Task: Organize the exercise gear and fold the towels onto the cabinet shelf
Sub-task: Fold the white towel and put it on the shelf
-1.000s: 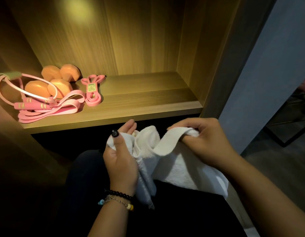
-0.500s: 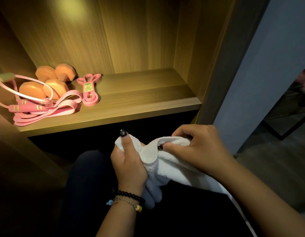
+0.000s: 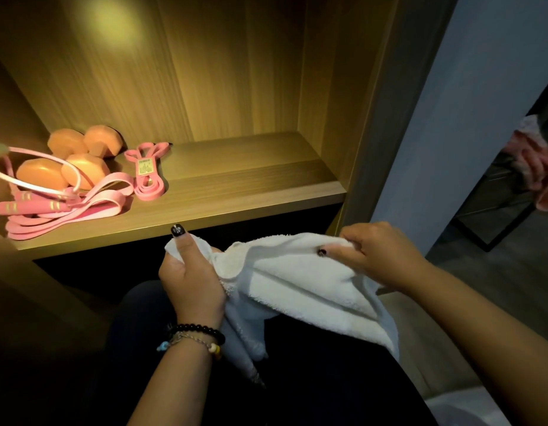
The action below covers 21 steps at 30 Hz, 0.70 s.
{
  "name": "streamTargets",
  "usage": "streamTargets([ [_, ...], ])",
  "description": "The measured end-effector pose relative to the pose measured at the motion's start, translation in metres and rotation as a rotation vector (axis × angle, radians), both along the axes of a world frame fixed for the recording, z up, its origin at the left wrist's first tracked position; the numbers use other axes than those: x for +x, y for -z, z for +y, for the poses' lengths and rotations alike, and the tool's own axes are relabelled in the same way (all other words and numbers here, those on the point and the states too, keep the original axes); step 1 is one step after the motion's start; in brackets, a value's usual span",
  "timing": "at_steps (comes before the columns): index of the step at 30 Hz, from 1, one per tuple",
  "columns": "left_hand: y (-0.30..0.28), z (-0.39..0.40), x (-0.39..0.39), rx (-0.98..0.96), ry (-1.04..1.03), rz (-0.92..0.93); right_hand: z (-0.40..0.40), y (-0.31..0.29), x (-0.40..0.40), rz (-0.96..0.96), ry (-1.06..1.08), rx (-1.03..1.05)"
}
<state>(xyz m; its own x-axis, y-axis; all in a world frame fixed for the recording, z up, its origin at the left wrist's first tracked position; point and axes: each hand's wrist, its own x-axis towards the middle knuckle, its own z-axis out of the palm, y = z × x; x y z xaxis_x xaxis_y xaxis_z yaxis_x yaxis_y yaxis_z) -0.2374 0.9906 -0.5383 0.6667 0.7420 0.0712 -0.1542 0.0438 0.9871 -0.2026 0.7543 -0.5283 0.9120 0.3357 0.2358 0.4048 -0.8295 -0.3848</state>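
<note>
Left hand (image 3: 191, 276) grips 1 corner of the white towel (image 3: 300, 281), right hand (image 3: 378, 253) pinches the top edge; both are clamped on the cloth, low in frame over the lap, below the shelf (image 3: 235, 192).

Risks: the loose tail hangs bottom centre, so a fold likely goes skewed. A slack pinch could drop the edge.

Shelf right half is bare wood, lit from above. Dumbbells (image 3: 72, 161), jump rope (image 3: 29, 204) and bands (image 3: 148, 176) crowd the left. Dim room, grey wall right.
</note>
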Motion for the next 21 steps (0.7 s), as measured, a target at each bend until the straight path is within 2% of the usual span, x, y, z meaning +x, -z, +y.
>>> streamTargets([
  [4, -0.002, -0.012, -0.009, 0.131, 0.239, -0.095, 0.027, -0.032, 0.004, -0.124, 0.002, 0.299],
  [8, -0.008, -0.034, -0.009, 0.049, 0.53, -0.182, 0.062, -0.065, -0.004, 0.047, -0.129, 0.41],
  [12, -0.022, -0.056, -0.004, -0.173, 0.663, -0.163, 0.06, -0.089, -0.002, 0.146, -0.128, 0.499],
  [15, -0.038, -0.068, 0.007, -0.209, 0.675, -0.116, 0.052, -0.104, -0.001, 0.185, -0.129, 0.526],
  [21, -0.11, -0.055, 0.034, -0.246, 0.739, -0.172, 0.065, -0.176, 0.004, 0.072, -0.145, 0.577],
])
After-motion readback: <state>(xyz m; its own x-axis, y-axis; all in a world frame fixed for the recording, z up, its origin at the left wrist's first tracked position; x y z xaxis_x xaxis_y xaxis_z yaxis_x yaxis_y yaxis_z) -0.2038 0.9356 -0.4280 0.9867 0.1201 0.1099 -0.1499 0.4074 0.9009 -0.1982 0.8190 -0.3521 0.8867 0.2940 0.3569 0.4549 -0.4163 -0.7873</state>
